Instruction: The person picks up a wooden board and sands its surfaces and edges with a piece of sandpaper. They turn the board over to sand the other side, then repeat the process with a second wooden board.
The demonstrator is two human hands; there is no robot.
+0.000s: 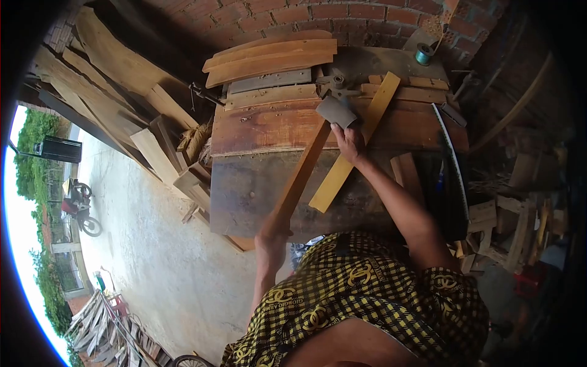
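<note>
My left hand [273, 231] is wrapped round the near end of a brown wooden strip [304, 166], which slants up and away over the workbench. At the strip's far end, my right hand [350, 142] grips a grey sheet [336, 112], perhaps sandpaper, which lies over the wood and hides its tip. A yellow wooden strip [356, 144] rests diagonally on the bench just right of the brown one, passing beneath my right wrist.
The workbench [244, 183] carries curved boards [269, 60] at the back, a teal spool [424, 54] and a long saw-like blade [451, 156] at the right. Planks [116, 104] lean at the left. Wood scraps [513, 226] lie right; a motorcycle [79, 205] stands outside.
</note>
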